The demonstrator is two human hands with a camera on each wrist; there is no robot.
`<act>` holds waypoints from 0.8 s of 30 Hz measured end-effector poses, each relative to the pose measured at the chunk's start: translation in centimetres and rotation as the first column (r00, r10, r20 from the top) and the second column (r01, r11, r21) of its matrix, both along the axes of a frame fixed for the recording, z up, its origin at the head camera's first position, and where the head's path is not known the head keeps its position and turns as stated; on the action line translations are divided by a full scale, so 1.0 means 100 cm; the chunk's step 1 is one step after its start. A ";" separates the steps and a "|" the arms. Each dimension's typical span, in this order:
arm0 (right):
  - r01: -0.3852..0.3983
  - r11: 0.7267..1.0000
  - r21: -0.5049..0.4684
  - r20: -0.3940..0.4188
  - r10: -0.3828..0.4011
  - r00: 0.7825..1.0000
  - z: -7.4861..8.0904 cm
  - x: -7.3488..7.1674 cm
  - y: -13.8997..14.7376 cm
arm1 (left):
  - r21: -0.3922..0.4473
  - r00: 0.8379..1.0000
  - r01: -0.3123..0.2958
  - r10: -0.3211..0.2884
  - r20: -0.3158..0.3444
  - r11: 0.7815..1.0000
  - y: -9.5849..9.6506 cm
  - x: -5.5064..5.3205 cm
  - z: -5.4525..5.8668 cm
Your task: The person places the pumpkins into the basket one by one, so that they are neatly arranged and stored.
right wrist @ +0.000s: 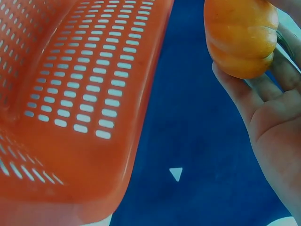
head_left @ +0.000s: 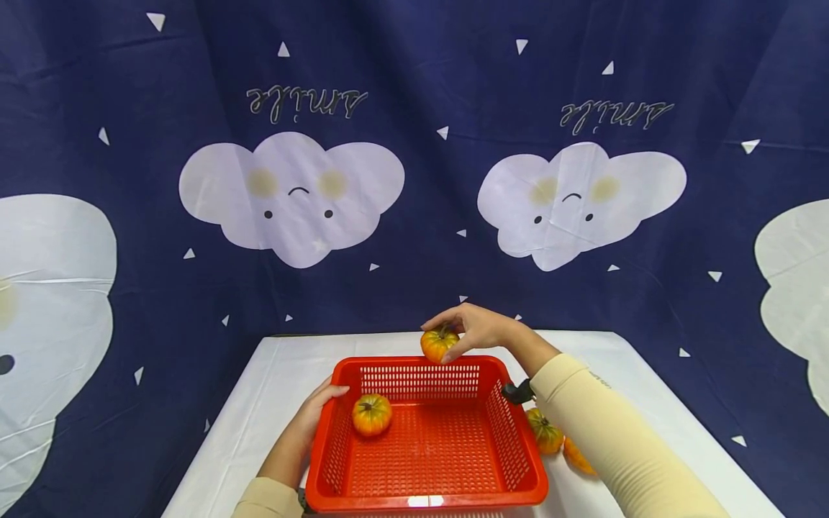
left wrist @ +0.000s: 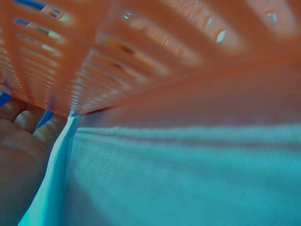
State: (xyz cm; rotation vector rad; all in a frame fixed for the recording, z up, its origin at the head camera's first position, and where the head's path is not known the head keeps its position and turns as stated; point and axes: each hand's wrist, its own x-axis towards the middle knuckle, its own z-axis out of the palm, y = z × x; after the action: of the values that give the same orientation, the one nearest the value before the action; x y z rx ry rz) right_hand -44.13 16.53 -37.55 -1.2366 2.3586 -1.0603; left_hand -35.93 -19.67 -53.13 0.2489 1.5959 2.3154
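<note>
My right hand (head_left: pixel 476 327) holds a small ribbed orange pumpkin (head_left: pixel 438 344) above the far rim of a red plastic basket (head_left: pixel 424 501). In the right wrist view, this pumpkin (right wrist: pixel 242 37) lies between thumb and fingers, its curved green stem turned to the right. A second pumpkin (head_left: pixel 372 415), orange with greenish streaks, sits inside the basket at the left. My left hand (head_left: pixel 311 417) grips the basket's left side, thumb over the rim. From the left wrist, the fingers (left wrist: pixel 30 117) show against the outside of the slotted basket wall (left wrist: pixel 141 52).
Right of the basket, a greenish-orange pumpkin (head_left: pixel 545 432) and another orange one (head_left: pixel 578 458) lie on the white tablecloth (head_left: pixel 259 403), the latter partly hidden by my right sleeve (head_left: pixel 622 446). A dark blue curtain (head_left: pixel 427 216) with clouds hangs behind the table.
</note>
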 end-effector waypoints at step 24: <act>-0.087 0.996 -0.012 0.042 0.088 0.995 -0.014 0.016 -0.038 | -0.005 0.999 0.022 -0.023 -0.028 1.000 -0.003 -0.003 -0.002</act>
State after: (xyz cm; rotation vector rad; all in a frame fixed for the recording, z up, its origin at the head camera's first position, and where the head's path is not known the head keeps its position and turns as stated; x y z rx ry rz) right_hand -42.53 12.74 -38.91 -1.2948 2.2484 -1.0608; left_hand -36.26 -19.98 -53.31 0.2979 1.6028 2.3011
